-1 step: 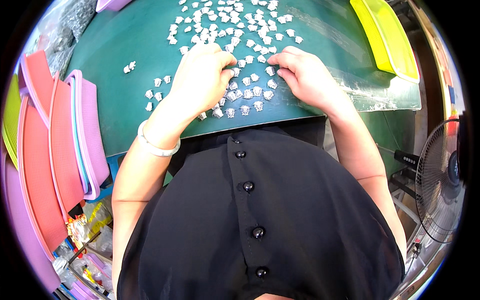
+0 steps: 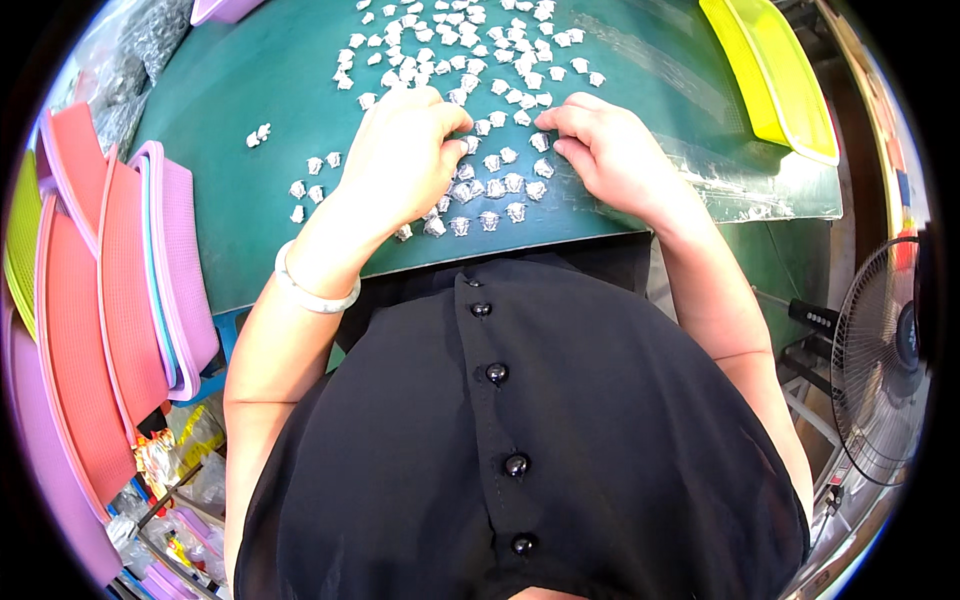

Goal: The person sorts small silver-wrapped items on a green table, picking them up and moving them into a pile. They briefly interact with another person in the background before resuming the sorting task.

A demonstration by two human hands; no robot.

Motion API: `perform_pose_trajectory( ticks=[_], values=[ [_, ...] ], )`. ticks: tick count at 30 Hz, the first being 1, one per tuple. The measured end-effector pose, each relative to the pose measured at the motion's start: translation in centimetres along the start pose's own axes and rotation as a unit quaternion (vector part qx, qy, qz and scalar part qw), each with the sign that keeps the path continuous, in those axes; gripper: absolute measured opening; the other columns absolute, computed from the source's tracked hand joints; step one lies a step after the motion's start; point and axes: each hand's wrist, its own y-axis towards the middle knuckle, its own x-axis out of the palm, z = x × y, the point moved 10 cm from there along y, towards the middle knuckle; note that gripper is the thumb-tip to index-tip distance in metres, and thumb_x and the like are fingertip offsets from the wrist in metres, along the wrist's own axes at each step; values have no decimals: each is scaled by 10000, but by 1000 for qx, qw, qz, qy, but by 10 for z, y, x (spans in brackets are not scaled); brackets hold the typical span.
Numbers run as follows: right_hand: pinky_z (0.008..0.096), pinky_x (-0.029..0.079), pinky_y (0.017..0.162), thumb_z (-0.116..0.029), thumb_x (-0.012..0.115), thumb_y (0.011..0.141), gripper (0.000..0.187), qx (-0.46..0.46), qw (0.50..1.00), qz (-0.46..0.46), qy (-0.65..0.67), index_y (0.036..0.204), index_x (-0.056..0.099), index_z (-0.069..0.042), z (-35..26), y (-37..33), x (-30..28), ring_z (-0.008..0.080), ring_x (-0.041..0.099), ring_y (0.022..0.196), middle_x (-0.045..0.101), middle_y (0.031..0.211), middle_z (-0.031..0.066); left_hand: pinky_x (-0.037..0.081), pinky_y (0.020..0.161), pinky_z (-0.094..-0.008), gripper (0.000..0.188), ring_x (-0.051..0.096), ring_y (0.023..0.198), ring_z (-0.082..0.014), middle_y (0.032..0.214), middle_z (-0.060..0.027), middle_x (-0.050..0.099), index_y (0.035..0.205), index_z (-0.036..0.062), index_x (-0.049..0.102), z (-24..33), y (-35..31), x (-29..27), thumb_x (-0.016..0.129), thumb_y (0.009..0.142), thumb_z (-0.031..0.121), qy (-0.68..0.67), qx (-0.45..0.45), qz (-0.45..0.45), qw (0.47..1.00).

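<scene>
Small silvery-white molded pieces (image 2: 490, 221), each shaped like a little animal head, lie scattered over the green tabletop (image 2: 240, 230). My left hand (image 2: 405, 150) rests among them, back of the hand up, thumb and index finger apart. One silvery piece (image 2: 472, 146) lies right by its thumb tip; whether they touch I cannot tell. Facing it from the right is my right hand (image 2: 610, 150), its index finger and thumb also apart. Another piece (image 2: 541, 142) sits just left of these fingertips. My left palm hides some pieces beneath it.
Toward the far side lies a dense spread of the same pieces (image 2: 450, 40). A yellow-green basket (image 2: 765, 80) stands at the far right. Stacked pink and purple baskets (image 2: 120, 280) are on the left, beside clear plastic bags (image 2: 135, 60). A fan (image 2: 880, 350) stands at right.
</scene>
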Motion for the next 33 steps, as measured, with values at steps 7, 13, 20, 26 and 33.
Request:
perform_pose_trajectory(
  ticks=[7, 13, 20, 26, 33],
  values=[
    [369, 496, 763, -134, 627, 810, 209, 3, 1000, -8, -16, 1000, 656, -51, -3, 1, 2, 297, 615, 860, 612, 893, 103, 443, 754, -353, 132, 561, 830, -253, 766, -85, 584, 854, 31, 672, 0, 4, 7, 697, 749, 108, 0, 5, -14, 1000],
    [360, 494, 723, -139, 632, 804, 150, -6, 1000, -11, -16, 926, 631, -51, -2, 2, 4, 281, 618, 821, 604, 870, 97, 444, 726, -350, 135, 555, 804, -248, 761, -83, 578, 801, 23, 639, -3, 7, 7, 708, 737, 120, -7, 0, -6, 1000],
    [237, 440, 615, -2, 568, 801, 85, 189, 910, 13, 369, 882, 577, -26, 43, -8, -1, 97, 544, 681, 572, 809, 25, 443, 614, -231, 109, 548, 673, -120, 777, -47, 593, 821, 41, 558, -34, -7, -3, 659, 819, 84, -318, -131, 25, 939],
    [219, 424, 662, 27, 569, 783, 194, 177, 868, -59, 460, 969, 605, -17, 36, -13, 12, 84, 512, 772, 547, 889, 13, 481, 620, -220, 199, 606, 716, -123, 876, -85, 624, 1055, -12, 547, -40, -37, 22, 588, 868, 43, -659, -247, -4, 711],
    [372, 468, 721, -75, 658, 741, 196, 0, 993, -82, 83, 936, 639, -63, -5, -8, 12, 296, 581, 812, 568, 865, 112, 461, 628, -198, 192, 561, 707, -85, 861, -38, 617, 1070, -20, 602, -36, -58, 21, 547, 901, 50, -681, -268, -18, 681]
  ],
)
